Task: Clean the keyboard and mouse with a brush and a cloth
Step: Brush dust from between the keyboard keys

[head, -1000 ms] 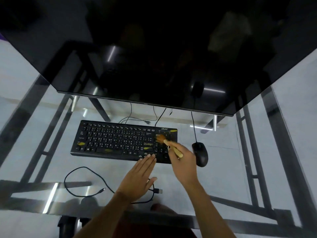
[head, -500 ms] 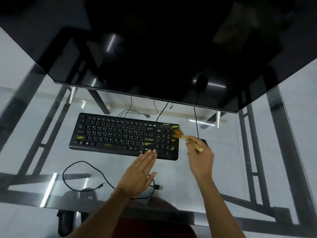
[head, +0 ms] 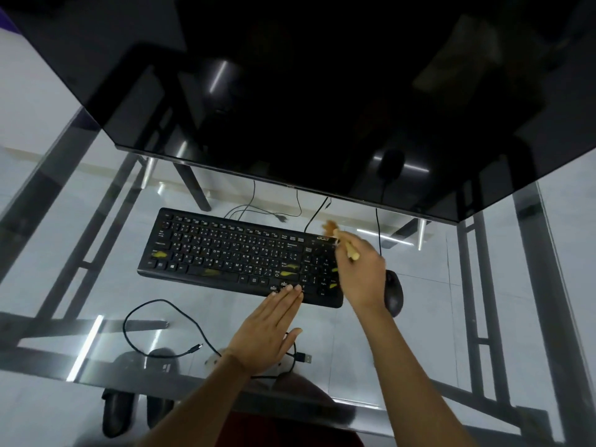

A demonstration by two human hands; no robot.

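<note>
My black keyboard (head: 232,253), yellow-smudged, lies flat; the black mouse (head: 394,293) at its 3 o'clock; the brush (head: 338,238) over its 1 o'clock corner.

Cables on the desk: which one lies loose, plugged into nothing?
The looped black cable nearest the person, beside the left hand: both plugs lie bare on the glass. The other cables run back from the keyboard and mouse under the monitor.

On the glass desk (head: 419,317) I count one black keyboard (head: 225,253) at 12 o'clock, one black mouse (head: 394,293) at 3, one brush (head: 338,237), one loose USB cable (head: 154,317) at 8, one dark monitor (head: 290,91), and two hands.
</note>
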